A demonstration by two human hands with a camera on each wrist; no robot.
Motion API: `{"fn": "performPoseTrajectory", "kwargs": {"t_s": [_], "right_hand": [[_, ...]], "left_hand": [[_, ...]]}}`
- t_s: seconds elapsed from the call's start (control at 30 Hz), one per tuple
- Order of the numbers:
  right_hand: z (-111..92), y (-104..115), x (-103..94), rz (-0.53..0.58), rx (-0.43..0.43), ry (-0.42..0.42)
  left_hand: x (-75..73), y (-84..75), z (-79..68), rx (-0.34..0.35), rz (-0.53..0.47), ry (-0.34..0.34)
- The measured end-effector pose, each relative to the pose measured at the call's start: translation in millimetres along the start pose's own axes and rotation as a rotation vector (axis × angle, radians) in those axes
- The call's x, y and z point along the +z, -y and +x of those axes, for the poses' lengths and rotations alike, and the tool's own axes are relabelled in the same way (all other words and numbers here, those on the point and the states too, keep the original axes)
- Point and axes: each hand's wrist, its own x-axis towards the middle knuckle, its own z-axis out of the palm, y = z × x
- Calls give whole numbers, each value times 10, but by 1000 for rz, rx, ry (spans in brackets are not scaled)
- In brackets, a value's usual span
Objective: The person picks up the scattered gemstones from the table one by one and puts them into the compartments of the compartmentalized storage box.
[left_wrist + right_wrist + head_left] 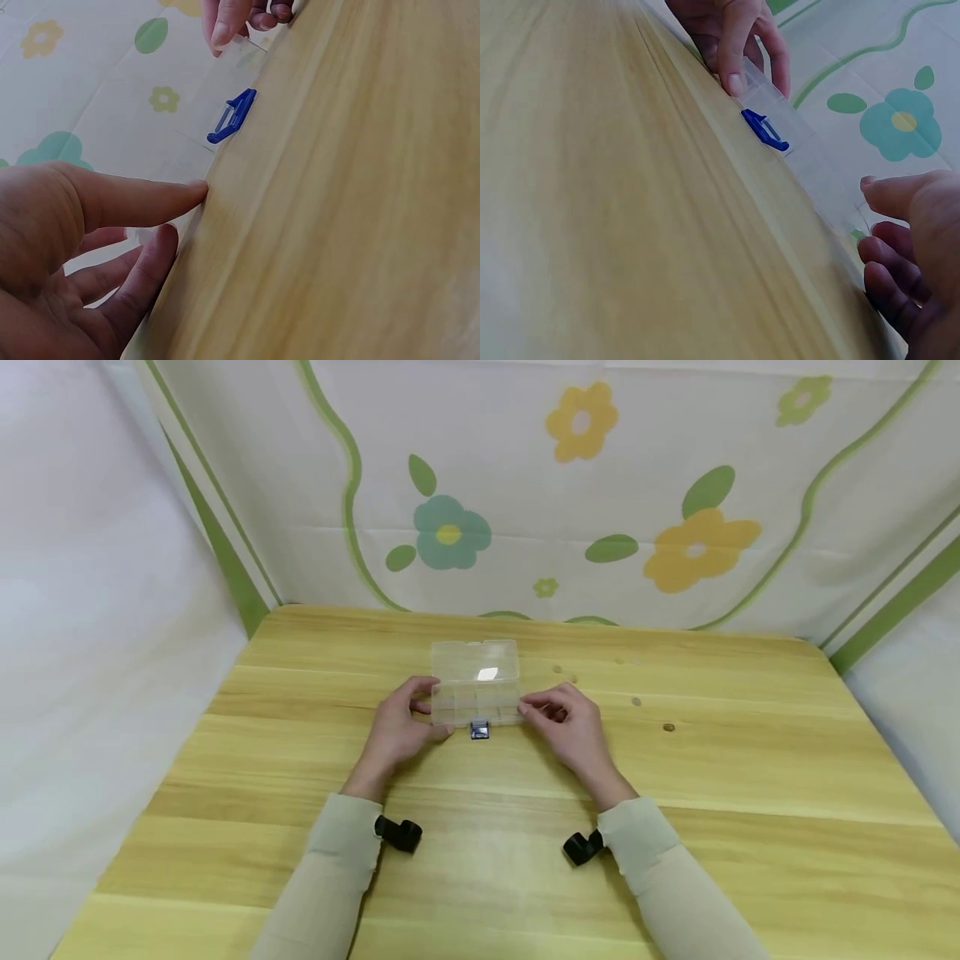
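A clear plastic compartment box (476, 703) lies on the wooden table with its lid (465, 658) raised at the back. A blue clasp (480, 730) sticks out at the middle of its front edge, and shows its side profile in the right wrist view. My left hand (401, 723) grips the box's left end, thumb at the front corner and fingers round the side. At the opposite end, my right hand (572, 727) holds the right edge with thumb and curled fingers. Dividers show through the clear walls.
Several small round coin-like pieces, including a dark one (669, 727), lie on the table (480, 893) to the right of my right hand. Behind the table's back edge hangs a white cloth (510, 460) with flowers and leaves. White fabric also borders both sides.
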Motion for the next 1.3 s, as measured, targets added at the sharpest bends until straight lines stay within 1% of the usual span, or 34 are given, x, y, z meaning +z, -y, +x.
{"fn": "performPoseTrajectory", "kwargs": {"t_s": [0.2, 0.43, 0.97, 1.13, 1.3], "right_hand": [[-30, 10, -12, -19, 19, 0], [-31, 61, -5, -2, 29, 9], [-41, 62, -15, -17, 26, 3], [-43, 62, -31, -10, 24, -11], [-37, 44, -79, 24, 42, -51]], "left_hand": [[25, -14, -17, -12, -4, 0], [11, -13, -22, -10, 4, -5], [11, -8, -15, -4, 9, -2], [12, 2, -8, 2, 8, -1], [13, 12, -14, 5, 3, -6]]}}
